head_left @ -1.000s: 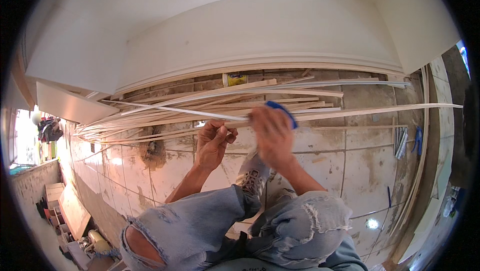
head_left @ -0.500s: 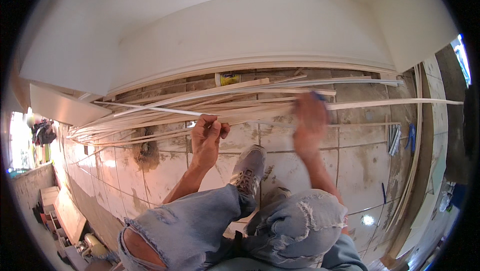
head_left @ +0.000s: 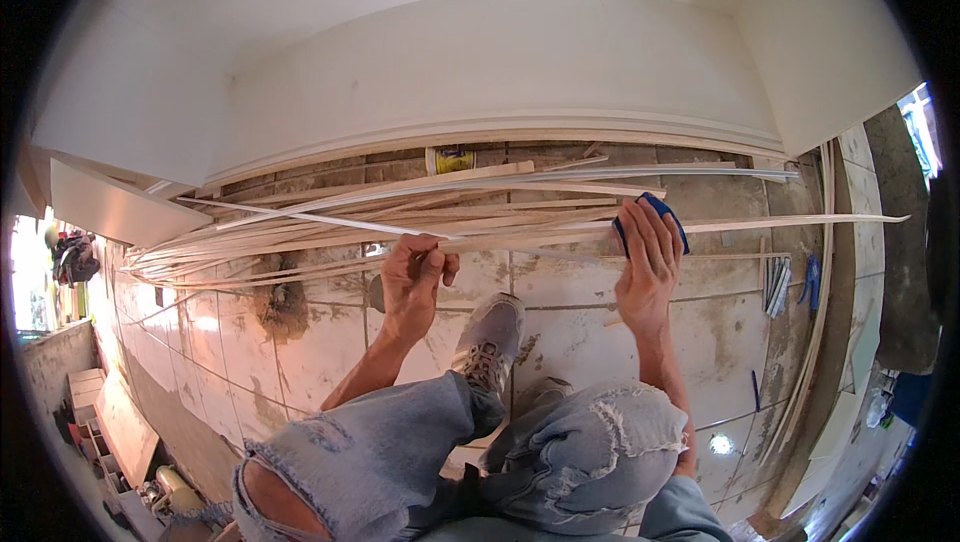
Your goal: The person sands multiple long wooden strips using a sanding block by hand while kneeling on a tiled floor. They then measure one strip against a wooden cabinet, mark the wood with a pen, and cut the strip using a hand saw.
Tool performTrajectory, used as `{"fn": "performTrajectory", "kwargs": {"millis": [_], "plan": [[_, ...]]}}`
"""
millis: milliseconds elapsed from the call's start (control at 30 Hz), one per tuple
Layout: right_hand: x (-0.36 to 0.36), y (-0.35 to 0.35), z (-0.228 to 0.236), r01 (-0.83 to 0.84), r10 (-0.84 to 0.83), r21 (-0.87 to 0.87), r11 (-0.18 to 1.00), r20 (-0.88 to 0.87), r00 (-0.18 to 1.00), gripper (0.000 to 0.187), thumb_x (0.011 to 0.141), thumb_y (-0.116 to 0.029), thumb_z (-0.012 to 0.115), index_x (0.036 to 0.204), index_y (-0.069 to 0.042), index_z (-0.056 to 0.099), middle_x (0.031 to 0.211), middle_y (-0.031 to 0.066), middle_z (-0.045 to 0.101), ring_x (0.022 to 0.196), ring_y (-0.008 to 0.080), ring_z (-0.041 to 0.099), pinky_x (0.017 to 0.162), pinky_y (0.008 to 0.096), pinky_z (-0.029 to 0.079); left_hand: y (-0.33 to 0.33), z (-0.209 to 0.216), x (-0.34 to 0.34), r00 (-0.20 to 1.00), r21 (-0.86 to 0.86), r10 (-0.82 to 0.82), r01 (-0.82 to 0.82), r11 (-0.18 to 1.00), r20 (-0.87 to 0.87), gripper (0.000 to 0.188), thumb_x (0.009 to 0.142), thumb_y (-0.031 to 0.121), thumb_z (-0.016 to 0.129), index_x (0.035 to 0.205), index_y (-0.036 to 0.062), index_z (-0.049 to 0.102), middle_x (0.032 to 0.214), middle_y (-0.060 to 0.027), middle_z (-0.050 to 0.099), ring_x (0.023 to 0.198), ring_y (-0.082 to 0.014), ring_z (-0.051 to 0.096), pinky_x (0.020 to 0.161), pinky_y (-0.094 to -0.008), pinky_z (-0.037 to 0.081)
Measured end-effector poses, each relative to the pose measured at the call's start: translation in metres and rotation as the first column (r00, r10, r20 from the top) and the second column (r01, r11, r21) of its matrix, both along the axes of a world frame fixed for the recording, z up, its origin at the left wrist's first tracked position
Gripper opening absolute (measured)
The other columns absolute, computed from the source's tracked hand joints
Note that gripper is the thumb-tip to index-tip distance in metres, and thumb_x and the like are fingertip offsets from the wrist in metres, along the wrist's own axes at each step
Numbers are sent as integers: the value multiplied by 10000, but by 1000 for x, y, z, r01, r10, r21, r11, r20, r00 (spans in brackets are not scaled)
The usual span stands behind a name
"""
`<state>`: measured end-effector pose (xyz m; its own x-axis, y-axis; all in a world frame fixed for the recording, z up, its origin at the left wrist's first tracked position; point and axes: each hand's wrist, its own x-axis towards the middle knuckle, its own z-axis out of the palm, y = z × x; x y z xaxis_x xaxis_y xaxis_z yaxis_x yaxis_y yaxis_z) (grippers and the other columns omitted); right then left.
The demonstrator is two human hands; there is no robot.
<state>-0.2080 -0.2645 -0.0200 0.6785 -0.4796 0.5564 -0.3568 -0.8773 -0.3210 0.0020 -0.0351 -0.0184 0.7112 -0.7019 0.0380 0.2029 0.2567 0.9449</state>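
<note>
My left hand [head_left: 414,287] pinches a long, thin pale strip [head_left: 790,222] between thumb and fingers. The strip runs sideways in front of me, and its free end reaches far to the right. My right hand [head_left: 648,267] is wrapped over a dark blue pad [head_left: 665,214] that lies against the strip; whether it is a sponge or a sanding pad I cannot tell. Below and beyond the hands lies a loose bundle of thin wooden strips [head_left: 250,242] on the floor, several of them crossing one another.
A yellow-labelled can [head_left: 452,160] stands behind the strips, beside the white cabinet [head_left: 480,62]. To the right lie a bundle of grey strips [head_left: 777,287], blue pliers-like handles [head_left: 810,284] and a blue pen-like stick [head_left: 755,391]. Stained tiles [head_left: 560,332] surround my shoes [head_left: 490,337].
My right hand, blurred before, shows sharply now and has moved right along the strip with the blue pad. The strip's right end sits slightly lower. My left hand keeps its pinch.
</note>
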Motion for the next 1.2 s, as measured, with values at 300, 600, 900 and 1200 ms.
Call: {"fn": "performTrajectory", "kwargs": {"millis": [300,600,900,1200], "plan": [[107,88,54,-388,389,38,921,-41,920,489,843,-136,560,1315,-10,588,1374,131,586,1315,287,528,1135,460,360,-7,17,15,987,-36,14,-8,999,162,119,1000,-29,549,1108,7,584,993,-74,640,804,-152,621,662,-291,518],[19,28,20,-169,169,56,984,-4,986,481,835,-50,594,1315,-41,624,1431,83,567,1392,297,460,1158,482,336,-5,14,12,986,-14,-38,41,999,162,150,993,-48,543,1114,4,615,981,-106,663,836,-173,645,671,-307,543],[62,57,42,-325,327,122,938,4,945,446,855,-95,564,1288,-13,636,1358,120,623,1345,280,528,1156,461,341,-5,17,16,990,-7,-17,18,1000,140,166,992,-45,547,1140,-28,620,1003,-108,668,881,-183,651,729,-323,550],[-19,15,7,41,-40,23,999,-62,997,550,864,53,441,1395,-24,565,1467,110,540,1416,295,444,1185,489,299,-6,23,-1,991,-6,13,-14,1000,-132,248,1003,59,594,1232,-31,621,987,-109,666,852,-165,618,739,-287,502]]}}
